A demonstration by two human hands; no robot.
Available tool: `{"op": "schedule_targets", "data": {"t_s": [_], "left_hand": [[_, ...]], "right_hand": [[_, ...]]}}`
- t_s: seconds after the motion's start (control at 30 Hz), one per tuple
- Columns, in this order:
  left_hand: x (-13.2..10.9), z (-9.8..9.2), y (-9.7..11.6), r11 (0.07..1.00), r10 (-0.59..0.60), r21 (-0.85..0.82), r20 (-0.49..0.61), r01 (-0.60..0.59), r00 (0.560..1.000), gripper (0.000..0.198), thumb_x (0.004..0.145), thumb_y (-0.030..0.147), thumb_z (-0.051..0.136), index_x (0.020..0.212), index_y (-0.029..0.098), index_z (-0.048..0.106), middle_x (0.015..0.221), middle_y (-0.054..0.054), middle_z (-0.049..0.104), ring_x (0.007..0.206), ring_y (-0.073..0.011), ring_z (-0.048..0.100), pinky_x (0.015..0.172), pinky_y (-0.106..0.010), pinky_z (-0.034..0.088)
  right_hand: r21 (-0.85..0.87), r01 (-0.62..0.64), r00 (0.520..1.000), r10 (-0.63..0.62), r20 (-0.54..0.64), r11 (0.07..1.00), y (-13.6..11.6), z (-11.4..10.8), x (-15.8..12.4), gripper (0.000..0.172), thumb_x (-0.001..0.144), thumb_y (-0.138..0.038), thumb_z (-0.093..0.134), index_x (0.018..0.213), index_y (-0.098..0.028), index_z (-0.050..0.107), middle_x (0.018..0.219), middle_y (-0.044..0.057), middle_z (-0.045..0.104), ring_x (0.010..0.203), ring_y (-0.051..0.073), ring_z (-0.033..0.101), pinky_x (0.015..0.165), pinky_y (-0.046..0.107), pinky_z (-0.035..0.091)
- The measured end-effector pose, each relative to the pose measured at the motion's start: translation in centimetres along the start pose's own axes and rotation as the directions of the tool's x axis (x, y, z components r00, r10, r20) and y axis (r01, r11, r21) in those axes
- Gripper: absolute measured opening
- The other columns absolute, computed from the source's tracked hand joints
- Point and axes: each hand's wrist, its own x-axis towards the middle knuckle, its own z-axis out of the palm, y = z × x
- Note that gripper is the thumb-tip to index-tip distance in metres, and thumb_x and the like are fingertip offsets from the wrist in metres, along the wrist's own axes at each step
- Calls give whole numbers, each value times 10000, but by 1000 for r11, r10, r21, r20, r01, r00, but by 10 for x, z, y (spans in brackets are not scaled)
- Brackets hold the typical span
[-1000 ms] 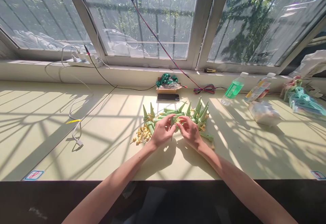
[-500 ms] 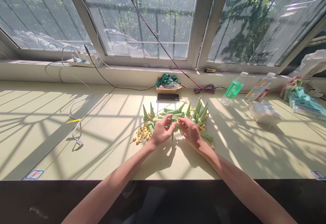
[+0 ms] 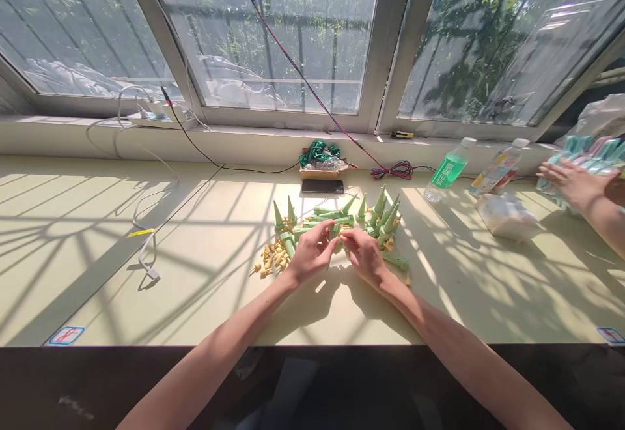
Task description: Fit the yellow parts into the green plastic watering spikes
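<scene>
My left hand (image 3: 312,251) pinches a small green piece (image 3: 334,229) between thumb and fingers. Close beside it, the fingertips of my right hand (image 3: 362,254) are pressed together at the same piece; what they grip there is too small to make out. Behind and around both hands lie green cones and tubes, among them upright green cones (image 3: 379,203) on the right and a green tube (image 3: 396,261) lying flat. Several small yellow pegs (image 3: 275,258) are heaped left of my left hand.
Behind the parts are a black phone (image 3: 322,186) and an open box (image 3: 319,171). A green-labelled bottle (image 3: 448,171), another bottle (image 3: 498,168) and a tissue pack (image 3: 506,215) stand right. Another person's hand (image 3: 576,182) touches bundled plastic items (image 3: 593,153) at far right.
My right fingertips have drawn together, and the piece between my hands has turned. Another person's hand has appeared at the far right, where the plastic items have been lifted.
</scene>
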Motion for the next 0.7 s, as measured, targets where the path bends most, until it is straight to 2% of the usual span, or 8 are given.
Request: {"op": "schedule_targets", "data": {"t_s": [0.13,0.37,0.57,0.7], "left_hand": [[0,0,0,1000,12,10,18,-12,1000,337,909,308,561,1202,141,569,857,-43,591,620,-100,531,544,-221,511],[-1,0,-2,1000,29,7,43,-29,999,357,917,320,561,1233,153,553,876,-43,588,569,-77,495,502,-200,478],[-1,-1,0,998,53,26,45,-54,998,320,924,274,540,1224,160,549,935,-65,626,566,-73,501,519,-208,496],[-1,0,-1,995,76,61,27,-77,997,291,932,259,540,1210,176,561,977,-76,648,552,-68,490,510,-211,483]], "right_hand": [[-31,20,1000,-20,9,999,-1,-1,0,260,965,-321,412,884,-186,619,815,73,660,681,182,584,650,314,476],[-58,-34,998,36,45,998,-6,-3,-1,303,977,-353,370,780,-202,543,653,10,553,576,145,470,575,270,387],[-16,-94,994,95,53,995,-9,-3,-1,356,991,-410,337,700,-226,428,585,-23,462,521,135,390,544,273,336],[56,-164,985,160,69,985,-9,-2,-2,368,994,-445,346,695,-238,407,546,-33,444,500,141,396,537,279,347]]}}
